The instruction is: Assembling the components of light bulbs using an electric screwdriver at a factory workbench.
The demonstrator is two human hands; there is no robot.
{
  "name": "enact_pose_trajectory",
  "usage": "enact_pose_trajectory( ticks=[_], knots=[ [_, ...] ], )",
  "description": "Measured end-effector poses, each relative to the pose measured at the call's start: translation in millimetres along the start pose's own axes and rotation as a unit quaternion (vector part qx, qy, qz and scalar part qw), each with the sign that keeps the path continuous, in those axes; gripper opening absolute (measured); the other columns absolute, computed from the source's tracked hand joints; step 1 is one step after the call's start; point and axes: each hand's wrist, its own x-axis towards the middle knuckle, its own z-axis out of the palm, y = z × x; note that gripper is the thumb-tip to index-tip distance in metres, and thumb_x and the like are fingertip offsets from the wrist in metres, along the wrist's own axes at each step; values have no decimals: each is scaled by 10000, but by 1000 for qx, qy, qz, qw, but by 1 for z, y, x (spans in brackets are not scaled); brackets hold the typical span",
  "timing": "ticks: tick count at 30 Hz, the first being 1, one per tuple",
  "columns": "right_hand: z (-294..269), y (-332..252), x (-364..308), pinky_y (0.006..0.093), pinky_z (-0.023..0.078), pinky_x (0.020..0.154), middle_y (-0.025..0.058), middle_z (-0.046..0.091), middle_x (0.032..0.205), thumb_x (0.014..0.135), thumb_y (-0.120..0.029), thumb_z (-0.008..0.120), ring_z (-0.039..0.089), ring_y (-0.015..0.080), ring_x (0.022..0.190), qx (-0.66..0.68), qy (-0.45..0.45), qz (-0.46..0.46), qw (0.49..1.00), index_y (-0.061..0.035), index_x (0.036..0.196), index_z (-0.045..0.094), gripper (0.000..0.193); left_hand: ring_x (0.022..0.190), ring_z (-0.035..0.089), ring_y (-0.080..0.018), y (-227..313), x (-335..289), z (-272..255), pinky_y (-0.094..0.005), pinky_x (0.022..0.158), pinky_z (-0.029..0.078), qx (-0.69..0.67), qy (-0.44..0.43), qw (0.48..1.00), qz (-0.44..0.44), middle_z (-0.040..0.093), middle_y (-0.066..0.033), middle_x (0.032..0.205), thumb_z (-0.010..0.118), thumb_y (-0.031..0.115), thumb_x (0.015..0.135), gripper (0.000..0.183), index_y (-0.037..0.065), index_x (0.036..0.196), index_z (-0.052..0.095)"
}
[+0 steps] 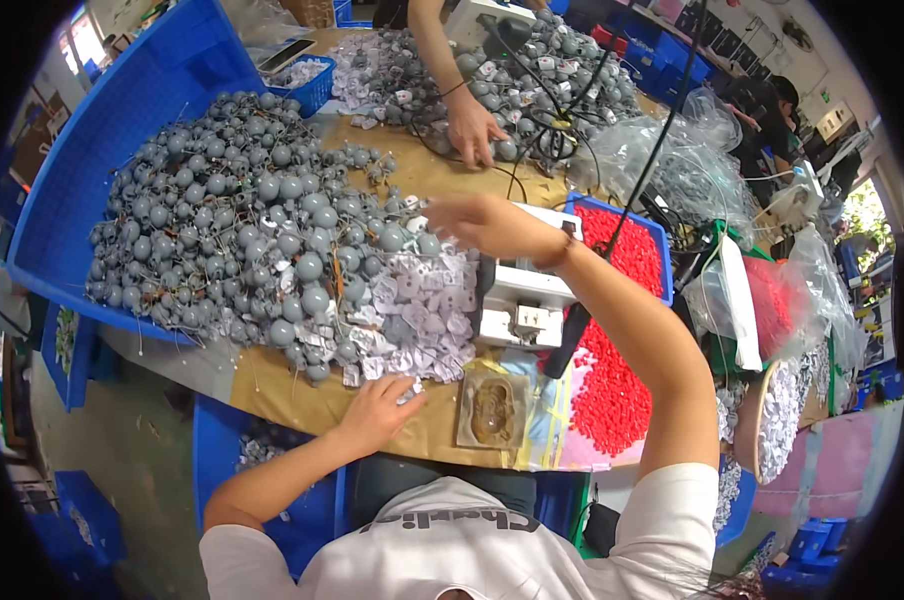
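Observation:
My left hand (380,412) rests at the table's front edge, its fingers curled on a small white plastic piece (409,394). Just beyond it spreads a heap of similar white pieces (427,300). These run into a large pile of grey balls with thin stems (252,220), spilling from a tilted blue bin (52,225). My right hand (497,228) reaches in over the right side of the pile, above a white machine (522,325). Motion smears its fingers, so their grip is unclear. A mould-like block with a hollow (492,410) lies right of my left hand.
A blue tray (664,240) of small red pieces (617,375) stands on the right. Across the table another person's hand (472,128) touches a second grey pile (562,75). Black cables (557,140) and clear plastic bags (687,170) lie at the far right.

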Motion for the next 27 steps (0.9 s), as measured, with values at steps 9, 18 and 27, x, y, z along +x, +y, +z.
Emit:
enact_pose_trajectory(
  ticks=[9,18,27],
  knots=[
    [30,67,-266,461,556,776,165,690,979,909,-99,661,664,372,905,-323,66,104,938,-45,1101,692,202,1019,589,-273,1,-20,50,-415,889,462,25,104,992,-66,592,-56,1190,700,106,807,405,212,1198,715],
    [76,185,-321,479,548,704,162,612,886,874,-95,668,643,370,831,-447,228,155,851,-49,1009,640,145,998,588,-337,21,-44,45,-452,883,483,-31,134,967,-216,619,-99,1051,721,35,821,300,70,1112,657],
    [80,190,-318,487,538,703,182,616,908,850,-17,614,645,396,842,-409,288,180,847,-55,1048,638,203,980,612,-303,35,-58,42,-403,864,520,-65,75,977,-189,634,-104,1085,699,-30,817,379,51,1187,687]
  ],
)
